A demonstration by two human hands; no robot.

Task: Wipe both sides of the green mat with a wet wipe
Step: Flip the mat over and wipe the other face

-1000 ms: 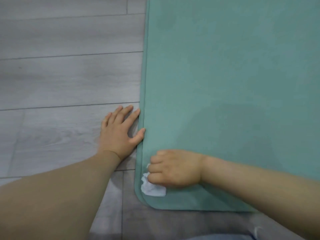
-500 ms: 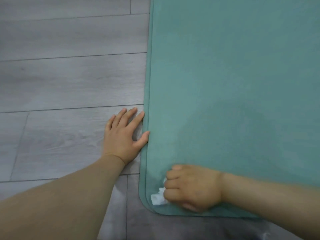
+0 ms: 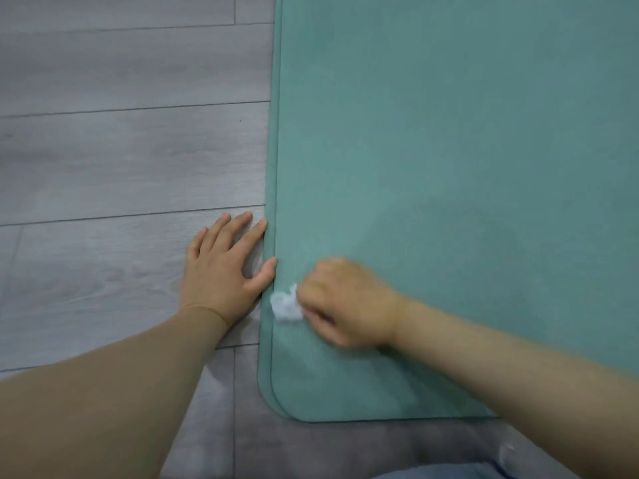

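Green mat (image 3: 449,160) lies flat on grey wood-look floor (image 3: 121,150), filling the frame from 12 to 4 o'clock, its rounded corner near 6 o'clock. At centre, the blurred right hand (image 3: 345,302) is closed around a crumpled white wet wipe (image 3: 285,305), pressing it onto the mat beside the left edge. Just toward 9 o'clock, the left hand (image 3: 224,267) rests open, fingers spread, palm on the floor, thumb tip touching the mat's edge.

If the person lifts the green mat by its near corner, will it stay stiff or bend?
The green mat would probably bend: it looks thin and lies flat on the floor. Two layers seem to show at its near corner, so it may be folded. The left hand braces its edge, which suggests it may slide.
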